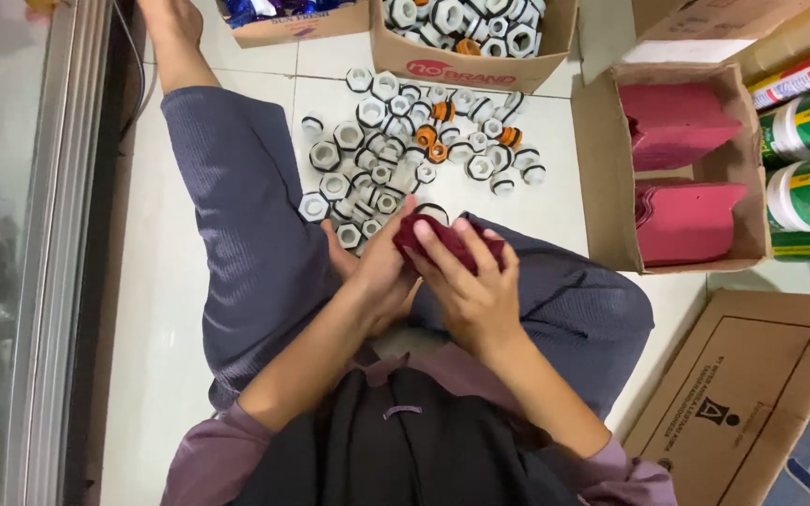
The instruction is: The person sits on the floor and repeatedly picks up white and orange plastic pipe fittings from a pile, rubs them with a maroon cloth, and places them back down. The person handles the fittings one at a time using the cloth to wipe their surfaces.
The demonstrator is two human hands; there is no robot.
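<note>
I sit on a white tiled floor with my legs folded. My left hand (379,267) and my right hand (466,286) meet above my lap, both closed around a dark red piece of soft material (442,239). A white ring-shaped fitting (431,210) peeks out just behind the red piece; whether a hand holds it I cannot tell. A heap of white hexagonal plastic fittings (396,141), a few of them orange, lies on the floor right in front of my hands.
A cardboard box (471,66) full of the same white fittings stands beyond the heap. An open box (602,169) at the right holds stacks of pink-red sheets. Rolled packages lie at the far right, a flat carton (742,394) at the lower right, a metal door frame at the left.
</note>
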